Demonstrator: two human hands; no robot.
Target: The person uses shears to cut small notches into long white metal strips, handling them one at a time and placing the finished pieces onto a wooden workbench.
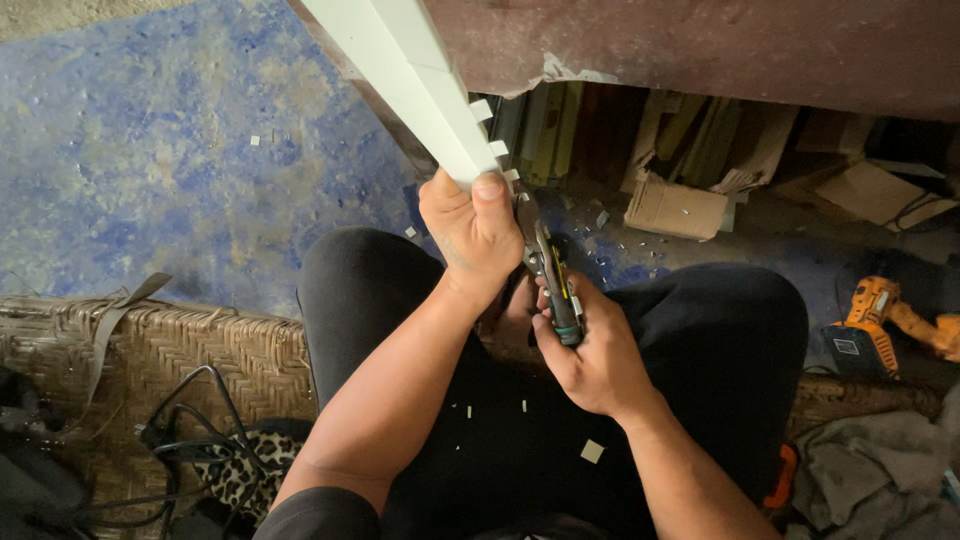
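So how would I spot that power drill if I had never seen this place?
Start at the person's black-trousered right knee and look past it to the right edge of the picture. There, on the dark floor beside a grey rag, lies the drill. Its bright orange body sets it apart from the brown cardboard scraps behind it.

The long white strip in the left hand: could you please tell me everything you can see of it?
The white strip is a long, flat-faced channel, seemingly plastic, slanting from the top of the frame down to the lap. Its right edge is notched, leaving small square tabs. The left hand grips its lower end, thumb on top. The snips, held in the right hand, meet that notched edge just beside the thumb.
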